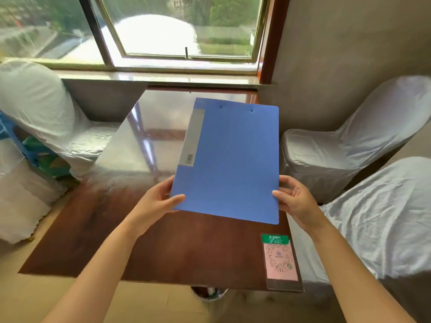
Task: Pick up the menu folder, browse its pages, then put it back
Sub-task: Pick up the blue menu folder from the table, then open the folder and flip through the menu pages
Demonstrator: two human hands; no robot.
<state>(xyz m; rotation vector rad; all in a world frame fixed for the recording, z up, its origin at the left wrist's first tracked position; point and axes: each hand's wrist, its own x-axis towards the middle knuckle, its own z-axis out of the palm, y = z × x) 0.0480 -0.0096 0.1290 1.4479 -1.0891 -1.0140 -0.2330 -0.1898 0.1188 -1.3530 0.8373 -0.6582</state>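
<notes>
Blue plastic formed the cover of the menu folder (229, 159), which was found closed and held above the brown table (163, 248), its far end tilted up toward the window (177, 31). A grey spine label (192, 136) ran along its left edge. The left hand (155, 206) was seen gripping the near left corner, thumb on top. The right hand (295, 201) was clasped on the near right edge, thumb on the cover. Both forearms were extended forward, wrists slightly bent inward. Judged as the pick-up or return step; which could not be told. For browsing, the spine side should be steadied by the left hand while the cover is lifted from the right. A QR-code card (281, 259) lay at the table's near right corner, and covered chairs (338, 155) stood alongside.
</notes>
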